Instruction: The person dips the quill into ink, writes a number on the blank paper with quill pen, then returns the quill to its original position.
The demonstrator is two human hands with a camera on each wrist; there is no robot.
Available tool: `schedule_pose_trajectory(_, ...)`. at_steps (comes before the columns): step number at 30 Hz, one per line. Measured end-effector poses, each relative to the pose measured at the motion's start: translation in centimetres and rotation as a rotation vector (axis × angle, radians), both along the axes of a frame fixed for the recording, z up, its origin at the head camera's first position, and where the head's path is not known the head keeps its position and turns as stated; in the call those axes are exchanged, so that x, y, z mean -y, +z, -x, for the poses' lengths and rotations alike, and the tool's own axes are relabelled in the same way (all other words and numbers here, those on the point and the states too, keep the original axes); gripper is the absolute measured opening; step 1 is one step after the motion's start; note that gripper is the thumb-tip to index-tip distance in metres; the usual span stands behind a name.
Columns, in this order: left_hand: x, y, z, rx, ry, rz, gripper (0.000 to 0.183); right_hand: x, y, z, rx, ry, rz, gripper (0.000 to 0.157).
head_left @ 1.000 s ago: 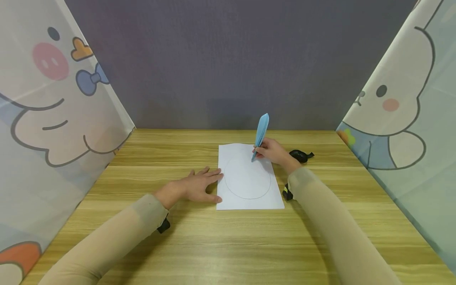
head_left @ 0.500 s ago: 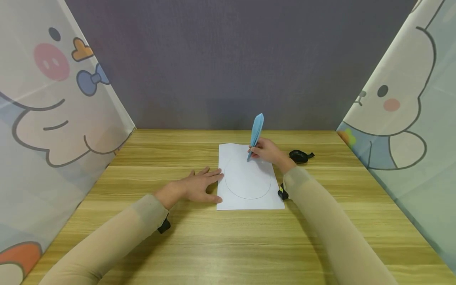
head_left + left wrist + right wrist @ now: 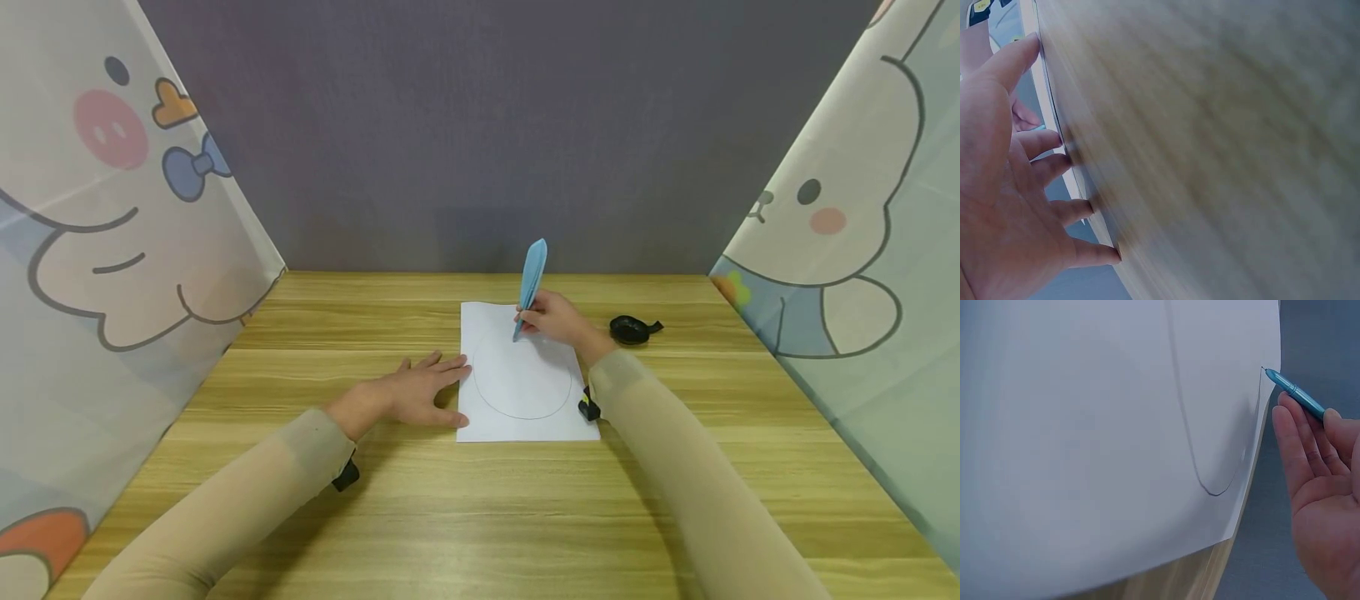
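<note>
A white sheet of paper (image 3: 495, 425) lies on the wooden table, bearing a thin, dark, rounded outline. My right hand (image 3: 555, 318) pinches a blue pen (image 3: 533, 265) whose long upper part is feather-shaped. In the right wrist view, the tip of the pen (image 3: 1297, 395) meets the upper end of the curved line on the sheet (image 3: 1104, 456), and the fingers of the right hand (image 3: 1329, 487) sit behind the barrel. My left hand (image 3: 416, 393) lies spread at the paper's left edge, its thumb and fingertips touching that edge. The left wrist view shows those fingers (image 3: 1094, 253) stretched out against the surface.
To the right of the paper rests a small black oval object (image 3: 630, 330) with a short tail. A grey panel (image 3: 480, 142) rises behind the table (image 3: 480, 517), and cartoon-printed cloths (image 3: 172, 267) flank both sides. Small black devices (image 3: 347, 476) sit at the wrists.
The right hand has moved a little to the left across the upper part of the paper, carrying the pen with it. The left hand stays in place.
</note>
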State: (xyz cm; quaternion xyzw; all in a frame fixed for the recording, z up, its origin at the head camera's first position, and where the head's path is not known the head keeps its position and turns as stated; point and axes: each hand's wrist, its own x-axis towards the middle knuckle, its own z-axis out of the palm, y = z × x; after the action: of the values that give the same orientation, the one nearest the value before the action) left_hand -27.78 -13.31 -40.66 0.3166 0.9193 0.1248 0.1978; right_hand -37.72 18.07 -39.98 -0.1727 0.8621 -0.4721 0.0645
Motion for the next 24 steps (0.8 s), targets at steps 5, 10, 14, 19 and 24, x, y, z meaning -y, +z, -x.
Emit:
schedule_pose_trajectory(5, 0.0, 0.0, 0.0, -0.005, -0.005, 0.002, 0.099, 0.3, -0.1, 0.1, 0.005, 0.01, 0.019, 0.031)
schedule_pose_trajectory(10, -0.1, -0.2, 0.2, -0.005, -0.004, 0.006, 0.099, 0.7, -0.3, 0.3, 0.002, 0.014, 0.021, 0.029)
schedule_pose_trajectory(14, -0.1, -0.1, 0.2, -0.006, -0.003, 0.021, 0.099, 1.2, -0.4, 0.3, -0.002, 0.015, 0.012, 0.028)
schedule_pose_trajectory(19, -0.2, 0.0, 0.2, -0.009, -0.004, 0.024, 0.099, 1.6, -0.3, 0.1, -0.015, 0.011, 0.003, 0.026)
schedule_pose_trajectory(24, -0.2, -0.1, 0.3, -0.005, -0.004, 0.014, 0.099, 2.1, -0.3, 0.0, -0.017, 0.026, 0.01, 0.028)
